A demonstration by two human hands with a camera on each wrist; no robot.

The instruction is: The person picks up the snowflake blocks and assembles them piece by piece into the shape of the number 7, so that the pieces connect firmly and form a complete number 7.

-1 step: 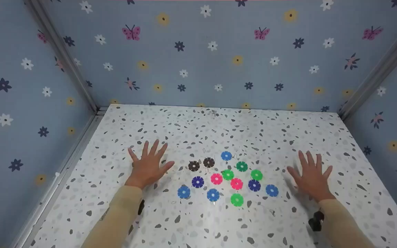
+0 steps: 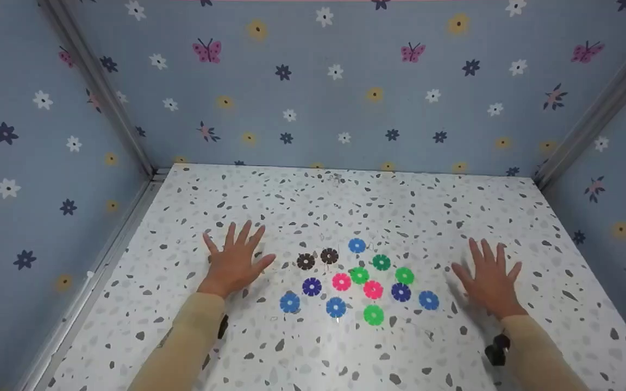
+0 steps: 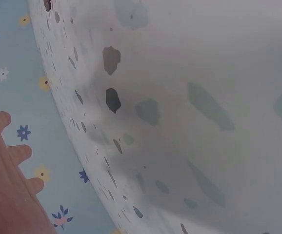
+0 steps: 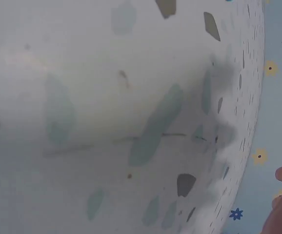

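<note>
Several notched plastic discs lie flat on the white speckled tabletop [image 2: 345,201] between my two hands. Two dark brown discs, one of them the left brown disc [image 2: 306,262], are closest to my left hand [image 2: 230,267], which has its fingers spread and holds nothing. Over on the other side, my right hand [image 2: 491,283] also has straight, spread fingers and nothing in it; a blue disc [image 2: 429,300] is the nearest one. Between them are pink discs such as this pink disc [image 2: 341,282], a dark green disc [image 2: 381,262], bright green ones and violet-blue ones. In the left wrist view part of the left hand [image 3: 9,180] shows at the edge.
Blue panels with flowers and butterflies, including the back panel [image 2: 313,81], enclose the tabletop on three sides. Metal posts, among them the left post [image 2: 101,81], stand at the corners. Dark devices, such as the right wrist device [image 2: 498,350], sit under the wrists.
My right hand has shifted very slightly to the left, and my left hand a touch to the right. The discs lie where they were.
</note>
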